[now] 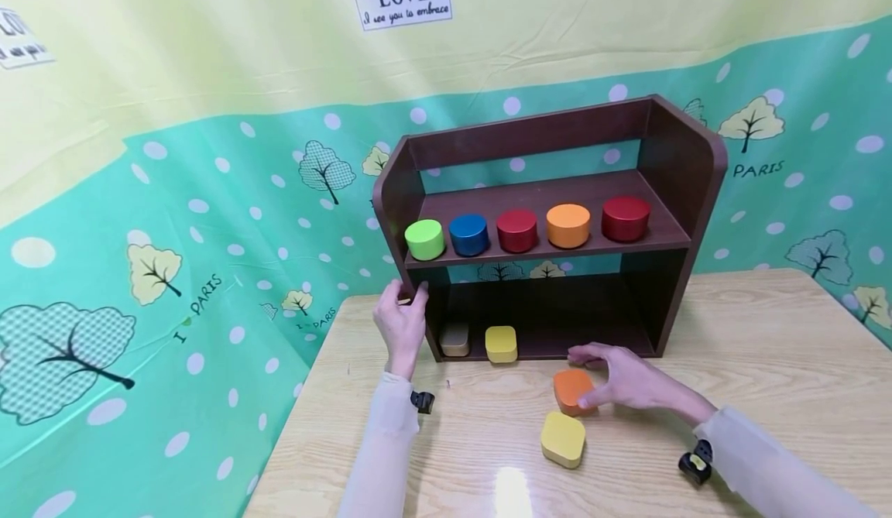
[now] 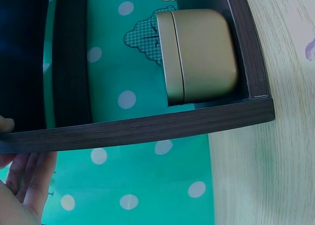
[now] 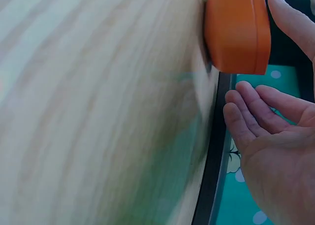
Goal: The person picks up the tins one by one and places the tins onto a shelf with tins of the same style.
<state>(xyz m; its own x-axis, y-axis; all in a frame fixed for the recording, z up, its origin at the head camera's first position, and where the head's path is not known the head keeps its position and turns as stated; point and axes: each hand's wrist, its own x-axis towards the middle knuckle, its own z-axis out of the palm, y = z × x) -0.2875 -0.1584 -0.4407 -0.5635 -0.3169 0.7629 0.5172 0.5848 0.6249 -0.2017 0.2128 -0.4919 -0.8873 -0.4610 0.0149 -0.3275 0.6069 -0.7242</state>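
Observation:
With its thumb on the inner face and its fingers outside, my left hand grips the left side panel of a dark brown two-tier shelf. A gold square tin stands in the shelf's lower left corner, beside a yellow square tin. My right hand is spread around an orange square tin on the table just before the shelf. Its thumb and fingers stand apart at the tin; whether the thumb touches it I cannot tell. Nearer me lies another yellow square tin.
Along the upper tier's front edge stand round tins: green, blue, red, orange and dark red. A patterned curtain hangs behind the wooden table.

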